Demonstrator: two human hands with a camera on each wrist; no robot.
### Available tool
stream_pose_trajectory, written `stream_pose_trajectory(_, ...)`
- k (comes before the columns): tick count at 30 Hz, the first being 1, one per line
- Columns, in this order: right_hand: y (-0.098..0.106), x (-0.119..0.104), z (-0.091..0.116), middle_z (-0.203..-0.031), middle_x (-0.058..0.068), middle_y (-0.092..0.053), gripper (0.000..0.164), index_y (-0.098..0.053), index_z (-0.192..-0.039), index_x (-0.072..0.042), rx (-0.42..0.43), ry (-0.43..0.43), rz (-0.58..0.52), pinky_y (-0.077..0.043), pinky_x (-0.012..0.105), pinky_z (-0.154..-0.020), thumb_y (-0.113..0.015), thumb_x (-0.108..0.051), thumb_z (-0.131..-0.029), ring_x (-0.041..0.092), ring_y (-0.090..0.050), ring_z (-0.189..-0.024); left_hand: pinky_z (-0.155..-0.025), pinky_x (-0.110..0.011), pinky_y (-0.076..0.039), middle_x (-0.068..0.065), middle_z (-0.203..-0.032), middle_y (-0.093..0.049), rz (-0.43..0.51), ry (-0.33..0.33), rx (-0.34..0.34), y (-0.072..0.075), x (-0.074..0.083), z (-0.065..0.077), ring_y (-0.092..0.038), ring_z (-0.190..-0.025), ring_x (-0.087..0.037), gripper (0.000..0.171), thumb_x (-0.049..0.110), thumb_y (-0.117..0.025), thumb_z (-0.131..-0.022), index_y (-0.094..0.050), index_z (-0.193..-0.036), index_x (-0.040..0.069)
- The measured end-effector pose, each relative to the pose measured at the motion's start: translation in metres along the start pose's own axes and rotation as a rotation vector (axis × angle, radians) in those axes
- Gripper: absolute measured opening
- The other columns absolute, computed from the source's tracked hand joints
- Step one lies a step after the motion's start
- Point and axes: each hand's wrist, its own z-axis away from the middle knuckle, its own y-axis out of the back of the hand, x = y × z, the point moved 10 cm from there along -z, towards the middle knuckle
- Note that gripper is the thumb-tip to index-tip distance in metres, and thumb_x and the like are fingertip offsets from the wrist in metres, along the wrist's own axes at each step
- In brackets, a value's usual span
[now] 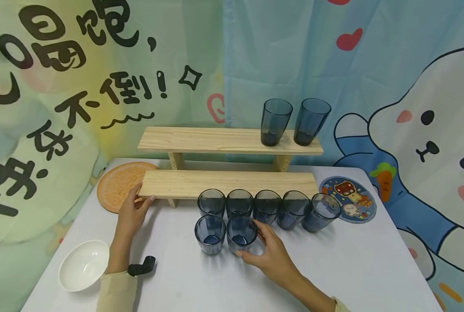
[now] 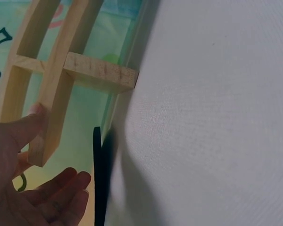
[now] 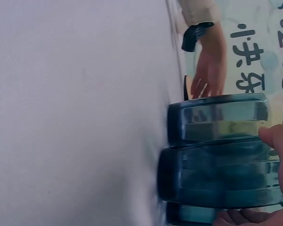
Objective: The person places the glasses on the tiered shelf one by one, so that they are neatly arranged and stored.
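Observation:
My left hand [image 1: 132,216] pinches the left end of the lower board of a two-step wooden stand [image 1: 200,184]. In the left wrist view the thumb lies on one face of that board [image 2: 56,101] and a finger goes behind it; the other fingers stick out loosely. With thumb and fingers on opposite sides, my right hand [image 1: 275,262] grips a blue-grey drinking glass [image 1: 240,236], upright at the right of the front pair. Its base is close to the tabletop in the right wrist view. The other front glass [image 1: 210,236] stands right beside it.
A row of several matching glasses [image 1: 266,208] stands behind, before the lower board. Two more glasses [image 1: 276,123] are on the upper board [image 1: 200,139]. An orange round mat [image 1: 115,186], a white bowl [image 1: 84,266] and a patterned blue mat [image 1: 357,212] lie on the white table [image 1: 177,281].

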Motion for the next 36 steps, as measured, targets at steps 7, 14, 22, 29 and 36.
stream_pose_trajectory(7,-0.005,0.005,-0.005,-0.147,0.013,-0.056,0.092,-0.047,-0.155,-0.007,0.001,0.024,-0.051,-0.035,0.041,-0.124,-0.096,-0.020,-0.079,0.029,-0.054,-0.142,-0.110,-0.064,-0.048,-0.035,-0.156,-0.043,-0.014,0.013,-0.009,-0.001,0.001,0.001,-0.056,-0.135,-0.052,0.073,0.033,-0.062,-0.109,-0.025,-0.168,0.011)
stream_pose_trajectory(14,-0.008,0.012,-0.007,-0.152,0.008,-0.052,0.088,-0.049,-0.154,-0.013,-0.001,0.023,-0.091,-0.033,0.049,-0.125,-0.095,-0.019,-0.080,0.029,-0.048,-0.146,-0.110,-0.064,-0.048,-0.035,-0.156,-0.043,-0.020,0.014,-0.009,-0.001,0.001,0.001,-0.056,-0.135,-0.053,0.073,0.035,-0.062,-0.109,-0.025,-0.168,0.011)
stream_pose_trajectory(22,-0.010,0.016,-0.009,-0.154,0.007,-0.050,0.086,-0.049,-0.154,-0.012,-0.013,0.044,-0.126,-0.031,0.047,-0.126,-0.093,-0.014,-0.080,0.028,-0.046,-0.146,-0.109,-0.063,-0.049,-0.035,-0.156,-0.043,-0.012,0.011,-0.007,-0.001,0.001,0.001,-0.056,-0.135,-0.052,0.073,0.034,-0.062,-0.109,-0.026,-0.167,0.011)
stream_pose_trajectory(29,-0.010,0.015,-0.007,-0.152,0.009,-0.051,0.087,-0.049,-0.154,-0.011,0.003,0.079,-0.125,-0.031,0.048,-0.125,-0.094,-0.013,-0.079,0.030,-0.046,-0.146,-0.111,-0.063,-0.048,-0.035,-0.158,-0.041,-0.008,0.020,-0.015,-0.001,0.000,0.001,-0.055,-0.136,-0.052,0.074,0.035,-0.061,-0.109,-0.024,-0.168,0.012)
stream_pose_trajectory(36,-0.014,0.020,-0.009,-0.151,0.013,-0.053,0.082,-0.051,-0.152,-0.007,-0.001,0.065,-0.151,-0.030,0.047,-0.125,-0.092,-0.012,-0.081,0.032,-0.044,-0.148,-0.110,-0.064,-0.047,-0.035,-0.156,-0.044,-0.014,0.023,-0.006,-0.001,-0.001,0.001,-0.056,-0.135,-0.051,0.074,0.035,-0.062,-0.109,-0.025,-0.168,0.012)
